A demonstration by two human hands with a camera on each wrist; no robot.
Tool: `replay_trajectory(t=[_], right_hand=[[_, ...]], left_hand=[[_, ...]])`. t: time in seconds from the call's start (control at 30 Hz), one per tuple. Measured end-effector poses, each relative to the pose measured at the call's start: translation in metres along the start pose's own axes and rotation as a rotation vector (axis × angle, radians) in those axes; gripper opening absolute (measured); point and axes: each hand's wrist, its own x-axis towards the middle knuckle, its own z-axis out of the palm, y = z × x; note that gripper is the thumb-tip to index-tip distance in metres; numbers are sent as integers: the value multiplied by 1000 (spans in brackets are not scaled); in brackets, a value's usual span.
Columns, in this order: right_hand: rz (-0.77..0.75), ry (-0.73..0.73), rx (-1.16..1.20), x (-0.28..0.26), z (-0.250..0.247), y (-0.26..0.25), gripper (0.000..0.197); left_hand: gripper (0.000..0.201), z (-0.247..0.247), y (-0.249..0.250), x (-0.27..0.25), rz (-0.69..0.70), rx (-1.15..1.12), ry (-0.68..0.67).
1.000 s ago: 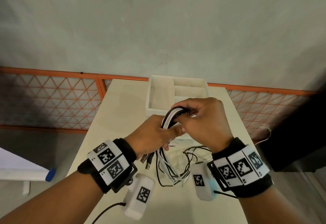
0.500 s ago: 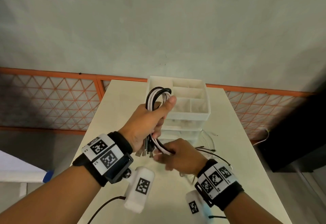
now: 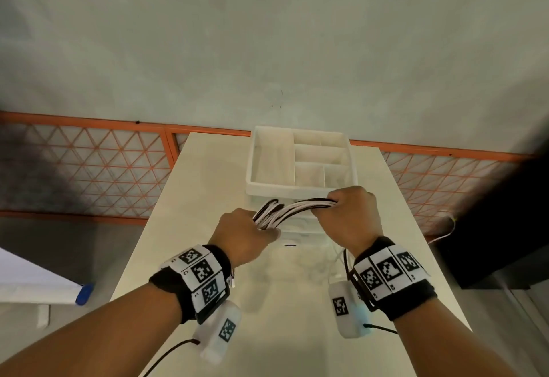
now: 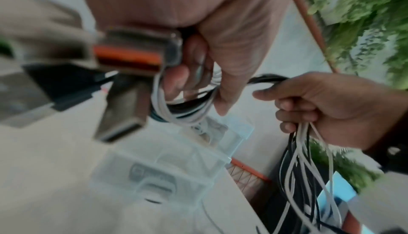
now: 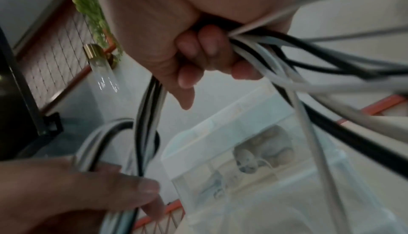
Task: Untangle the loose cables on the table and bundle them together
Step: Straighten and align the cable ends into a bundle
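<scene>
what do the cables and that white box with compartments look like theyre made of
Cables: smooth black and white sheathing, probably flexible plastic or rubber, since they bend in loose loops between the left hand and right hand.
Compartment box: rigid white plastic by its look; matte, slightly translucent walls with thin moulded dividers.

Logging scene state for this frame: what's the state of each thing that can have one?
cables: gathered in one black-and-white bunch, held off the table between both hands
left hand: grips looped end of the bunch
right hand: grips other end; loose strands hang below it
compartment tray: open top, visible sections look empty
USB plugs: dangling by left hand
</scene>
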Motion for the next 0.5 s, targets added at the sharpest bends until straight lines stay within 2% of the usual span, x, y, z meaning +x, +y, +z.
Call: replay_trajectory(t=[0.1, 0.17, 0.23, 0.3, 0.37, 0.5], right_hand=[[-135, -60, 113, -3, -5, -8, 39], [-176, -156, 276, -5, -10, -9, 28], [-151, -199, 467, -6, -14, -6, 19], [-89, -170, 601, -8, -14, -3, 8], [-79, -122, 657, -12, -10, -2, 13], [-174, 30, 666, -27, 6, -17, 19]], left_hand=[[34, 6, -1, 4, -138, -186, 10], [37, 5, -2, 7, -165, -319, -19], [38, 0, -1, 9, -158, -407, -25], [37, -4, -2, 12, -137, -467, -38], [33, -4, -1, 12, -97, -489, -38], [33, 0, 12, 6, -39, -599, -47]])
